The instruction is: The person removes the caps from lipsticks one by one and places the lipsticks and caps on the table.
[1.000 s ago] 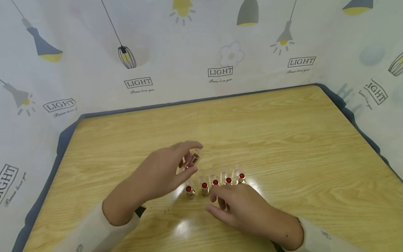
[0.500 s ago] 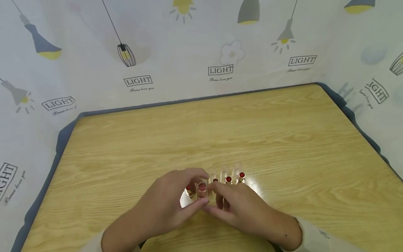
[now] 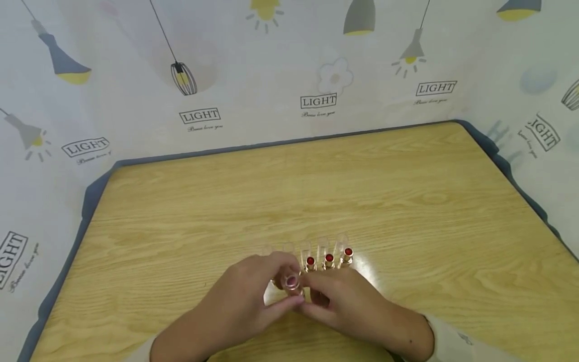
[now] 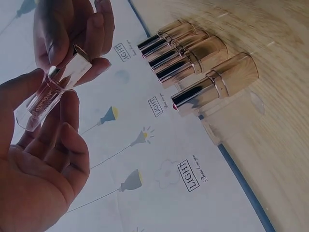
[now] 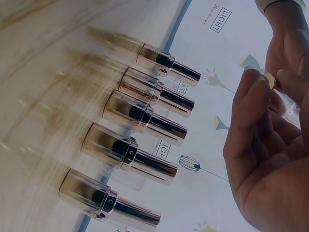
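Both hands meet at the table's near middle, holding one lipstick [image 3: 293, 284] between them. In the left wrist view, its clear cap [image 4: 30, 116] lies in my left hand [image 4: 43, 169] and its shiny gold base [image 4: 77, 67] in my right hand [image 4: 67, 29]. From the head, my left hand [image 3: 235, 291] has thumb and index finger about the capped end, facing up. My right hand [image 3: 348, 301] pinches the lower end from the right. In the right wrist view, the base's round gold end [image 5: 271, 81] shows between the right fingertips.
Several uncapped lipsticks [image 3: 329, 258] with red tops stand in a row just behind the hands. Clear caps [image 3: 342, 241] stand behind them. The wooden table [image 3: 289, 191] reaches back to a printed cloth wall [image 3: 271, 65] with a blue lower edge.
My left hand has brought the lipstick down and right, away from the back of the row, to my right hand. Now the fingers of both hands are on it.
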Demonstrator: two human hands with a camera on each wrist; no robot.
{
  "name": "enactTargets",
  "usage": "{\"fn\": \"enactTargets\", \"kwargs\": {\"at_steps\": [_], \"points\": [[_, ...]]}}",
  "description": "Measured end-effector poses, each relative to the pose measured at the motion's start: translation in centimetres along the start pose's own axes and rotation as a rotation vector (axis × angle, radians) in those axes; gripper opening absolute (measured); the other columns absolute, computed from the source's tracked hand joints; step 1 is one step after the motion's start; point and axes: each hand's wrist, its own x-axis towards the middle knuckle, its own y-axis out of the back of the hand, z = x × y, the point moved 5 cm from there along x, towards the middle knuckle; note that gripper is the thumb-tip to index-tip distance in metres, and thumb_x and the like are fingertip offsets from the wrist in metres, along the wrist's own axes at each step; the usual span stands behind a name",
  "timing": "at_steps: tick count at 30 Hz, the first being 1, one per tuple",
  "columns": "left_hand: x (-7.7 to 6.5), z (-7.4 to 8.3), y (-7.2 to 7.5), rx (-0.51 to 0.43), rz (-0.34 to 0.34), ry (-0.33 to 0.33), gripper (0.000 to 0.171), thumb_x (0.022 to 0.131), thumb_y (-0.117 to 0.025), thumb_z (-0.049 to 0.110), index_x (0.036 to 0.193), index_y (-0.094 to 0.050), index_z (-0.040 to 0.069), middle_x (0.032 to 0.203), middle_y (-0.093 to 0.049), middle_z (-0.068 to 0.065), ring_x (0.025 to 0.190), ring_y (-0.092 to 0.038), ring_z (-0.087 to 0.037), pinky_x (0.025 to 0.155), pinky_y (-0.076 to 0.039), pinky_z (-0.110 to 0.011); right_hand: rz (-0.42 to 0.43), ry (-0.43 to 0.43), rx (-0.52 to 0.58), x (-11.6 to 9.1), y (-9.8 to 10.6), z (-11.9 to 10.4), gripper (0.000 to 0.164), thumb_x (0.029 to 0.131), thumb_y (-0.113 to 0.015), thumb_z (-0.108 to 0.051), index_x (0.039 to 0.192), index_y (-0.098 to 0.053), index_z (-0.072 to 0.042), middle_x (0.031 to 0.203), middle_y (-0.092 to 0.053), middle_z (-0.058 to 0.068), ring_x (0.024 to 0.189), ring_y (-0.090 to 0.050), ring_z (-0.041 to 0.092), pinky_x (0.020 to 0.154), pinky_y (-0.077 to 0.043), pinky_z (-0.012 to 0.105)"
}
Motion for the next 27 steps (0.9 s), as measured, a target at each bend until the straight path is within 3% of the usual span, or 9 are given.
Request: {"fn": "enactTargets", "kwargs": {"at_steps": [10,14,19,27], "points": [[-0.1,0.0,0.6,0.032,0.045,0.007,0.040,0.081,-0.084,0.028,0.109,-0.058,0.016,0.086,-0.068,0.016,0.074,-0.057,-0.001,0.068,-0.045,-0.017,0.013,0.001,-0.017,0.0,0.4,0.0,0.025,0.101,-0.059,-0.040,0.105,-0.071,-0.019,0.059,-0.052,-0.017,0.056,-0.036,-0.014,0.052,-0.031,0.004],[-0.4,-0.2,1.0,0.014,0.065,0.023,0.039,0.081,-0.084,0.028,0.106,-0.057,0.015,0.085,-0.068,0.015,0.074,-0.058,0.000,0.068,-0.047,-0.017,-0.019,-0.015,-0.047,0.0,0.3,0.0,0.022,0.099,-0.062,-0.039,0.107,-0.072,-0.022,0.059,-0.050,-0.018,0.055,-0.036,-0.014,0.051,-0.030,0.005],[-0.7,-0.7,2.3,-0.057,0.090,0.093,0.040,0.081,-0.085,0.022,0.104,-0.053,0.012,0.089,-0.070,0.011,0.075,-0.060,0.000,0.070,-0.051,-0.018,-0.084,-0.059,-0.110,0.0,0.0,0.2,0.017,0.094,-0.069,-0.039,0.101,-0.071,-0.024,0.060,-0.049,-0.020,0.054,-0.035,-0.013,0.051,-0.031,0.009],[-1.2,-1.6,3.1,-0.046,0.102,0.142,0.041,0.083,-0.082,0.018,0.119,-0.063,0.017,0.090,-0.074,0.012,0.077,-0.066,0.001,0.067,-0.051,-0.019,-0.083,-0.058,-0.155,-0.1,-0.1,0.3,0.021,0.093,-0.070,-0.041,0.100,-0.072,-0.022,0.060,-0.048,-0.019,0.054,-0.035,-0.013,0.052,-0.031,0.010]]}}
